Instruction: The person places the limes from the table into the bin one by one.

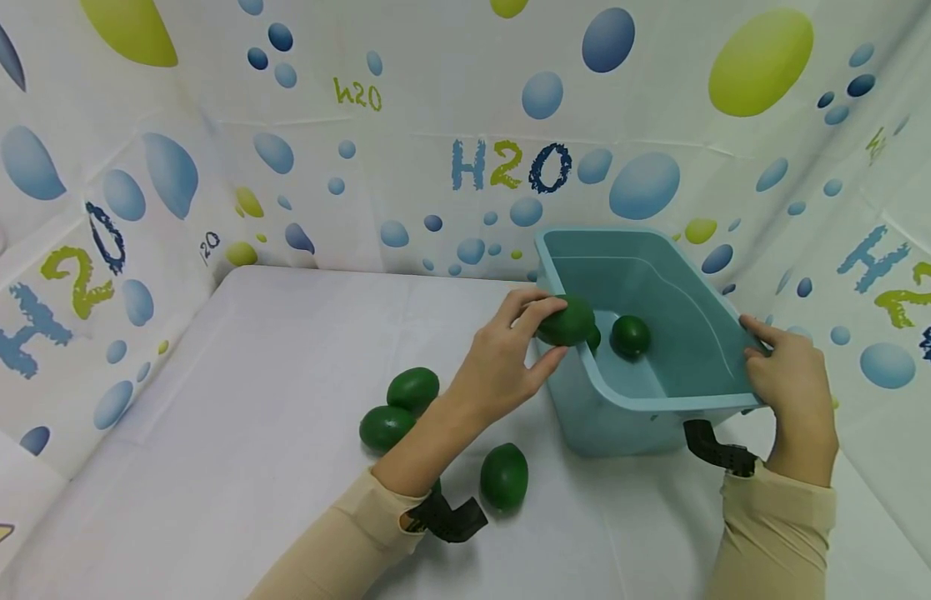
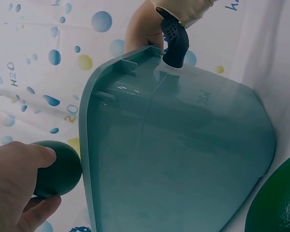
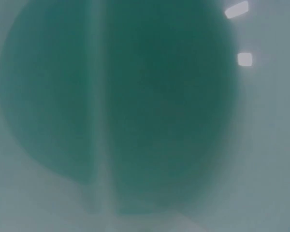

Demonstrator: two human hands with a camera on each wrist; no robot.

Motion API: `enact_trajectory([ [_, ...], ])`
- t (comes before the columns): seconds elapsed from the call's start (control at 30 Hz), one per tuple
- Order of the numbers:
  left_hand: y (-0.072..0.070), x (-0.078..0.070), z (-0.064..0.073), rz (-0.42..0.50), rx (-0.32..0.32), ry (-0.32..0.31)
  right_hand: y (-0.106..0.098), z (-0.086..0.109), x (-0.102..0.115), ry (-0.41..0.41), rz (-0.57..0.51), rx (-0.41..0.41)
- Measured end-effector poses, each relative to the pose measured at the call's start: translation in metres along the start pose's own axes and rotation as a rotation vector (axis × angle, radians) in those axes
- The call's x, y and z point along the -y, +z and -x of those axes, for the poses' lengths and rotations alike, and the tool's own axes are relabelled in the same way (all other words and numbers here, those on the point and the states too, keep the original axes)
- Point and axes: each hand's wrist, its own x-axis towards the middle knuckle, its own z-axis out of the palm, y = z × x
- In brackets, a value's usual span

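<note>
Head view: we see left hand (image 1: 503,358) pinching green avocado (image 1: 566,321) between thumb and fingers, held over left rim of teal bin (image 1: 623,398). Right hand (image 1: 791,387) grips bin's right rim, fingers curled over edge. 2 more avocados in bin (image 1: 630,336); 3 loose avocados (image 1: 412,388) on white table (image 1: 285,350), near left forearm.

Left wrist view: we note same avocado (image 2: 58,168) at fingertips (image 2: 36,157), just beside bin's outer wall (image 2: 183,164); right hand (image 2: 142,31) on far rim.

Right wrist view: blurred teal surface only; hand not visible.
</note>
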Motion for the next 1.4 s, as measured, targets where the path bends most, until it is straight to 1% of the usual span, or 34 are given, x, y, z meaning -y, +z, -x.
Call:
enact_trajectory([
  [0.2, -0.0005, -0.0005, 0.0001, 0.002, 0.007, 0.007, 0.0003, 0.0001, 0.0015, 0.003, 0.002, -0.008],
  [0.53, -0.0013, -0.0030, -0.0013, -0.007, 0.045, 0.011, 0.0001, 0.0000, 0.0002, 0.013, 0.002, 0.003],
  [0.97, -0.0013, -0.0036, -0.0021, -0.002, 0.045, 0.081, -0.0004, 0.0010, 0.0009, 0.017, -0.011, 0.009],
  [1.2, -0.0020, -0.0051, -0.0025, -0.001, 0.051, 0.132, -0.0004, 0.0011, 0.0005, -0.013, 0.003, -0.024],
  [1.4, -0.0026, -0.0059, -0.0030, -0.003, 0.054, 0.173, -0.0008, 0.0004, 0.0000, -0.016, 0.005, -0.028],
])
